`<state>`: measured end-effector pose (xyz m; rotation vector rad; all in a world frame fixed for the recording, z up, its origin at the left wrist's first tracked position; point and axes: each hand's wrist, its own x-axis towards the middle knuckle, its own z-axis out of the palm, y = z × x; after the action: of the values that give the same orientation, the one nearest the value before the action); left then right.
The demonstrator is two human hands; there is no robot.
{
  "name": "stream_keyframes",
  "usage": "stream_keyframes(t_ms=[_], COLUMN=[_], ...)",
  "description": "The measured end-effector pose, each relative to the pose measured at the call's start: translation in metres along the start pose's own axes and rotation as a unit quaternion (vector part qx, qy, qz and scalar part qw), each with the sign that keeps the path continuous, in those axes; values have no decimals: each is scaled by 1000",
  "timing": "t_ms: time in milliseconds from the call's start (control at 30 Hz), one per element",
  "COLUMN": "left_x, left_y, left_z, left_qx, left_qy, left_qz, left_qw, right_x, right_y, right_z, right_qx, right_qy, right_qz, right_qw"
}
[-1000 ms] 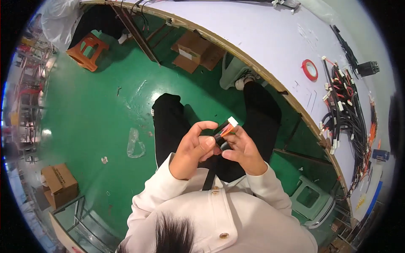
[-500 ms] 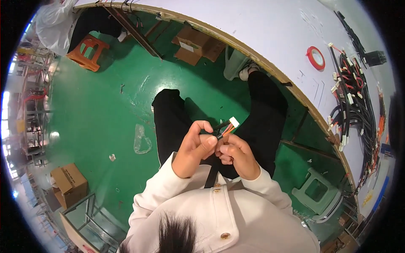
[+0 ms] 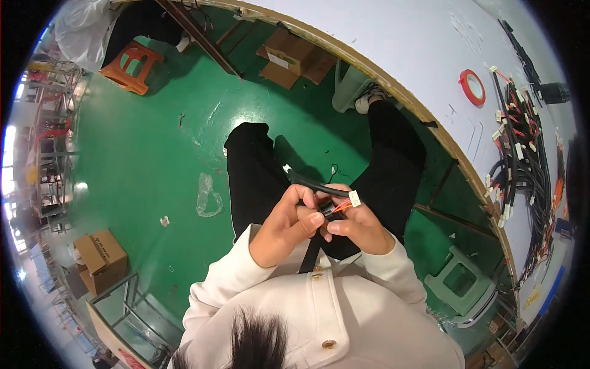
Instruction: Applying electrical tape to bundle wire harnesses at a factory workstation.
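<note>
A black-sleeved wire harness point(image 3: 319, 187) is held over my lap between both hands. At one end, a white connector point(image 3: 354, 198) with orange and red wires point(image 3: 342, 206) rests by the fingers of my right hand point(image 3: 364, 229). The black cable reaches up and left to a small white end point(image 3: 287, 168). My left hand point(image 3: 289, 222) pinches a dark piece at the bundle with thumb and fingers. Closed around the same spot, my right hand presses its thumb beside the left thumb. The fingers partly hide what the dark piece is.
A white table point(image 3: 405, 55) curves along the far and right side, bearing a red tape roll point(image 3: 472, 87) and a heap of black wire harnesses point(image 3: 522, 147). Around me stand a green stool point(image 3: 461, 280), an orange stool point(image 3: 132, 67) and cardboard boxes point(image 3: 101, 258). A person's dark-clothed leg shows far left.
The white connector has turned and dropped to the right, close to my right fingers. The black cable now stretches out to the upper left. Both hands have shifted slightly right.
</note>
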<state>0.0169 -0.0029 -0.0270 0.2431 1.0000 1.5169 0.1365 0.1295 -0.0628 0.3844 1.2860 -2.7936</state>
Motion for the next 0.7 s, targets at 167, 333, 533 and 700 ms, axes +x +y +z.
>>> stream_keyframes(t_ms=[167,333,533,700], left_x=[-1,-3,-4,-5], left_y=[6,6,6,2], left_z=[1,1,3,7], left_qx=[36,70,123,80], left_qy=[6,0,17,32], left_qz=[1,13,20,74], left_qw=[999,997,992,994], right_x=[-4,-8,-8,-12], right_y=[-1,-4,-5,-4], right_z=[-3,-1,2,4], right_qx=[-5,-39,-39,-6], right_qy=[-19,-3,-1,8], right_qz=[-1,3,-9,6], right_qw=[1000,999,999,1000])
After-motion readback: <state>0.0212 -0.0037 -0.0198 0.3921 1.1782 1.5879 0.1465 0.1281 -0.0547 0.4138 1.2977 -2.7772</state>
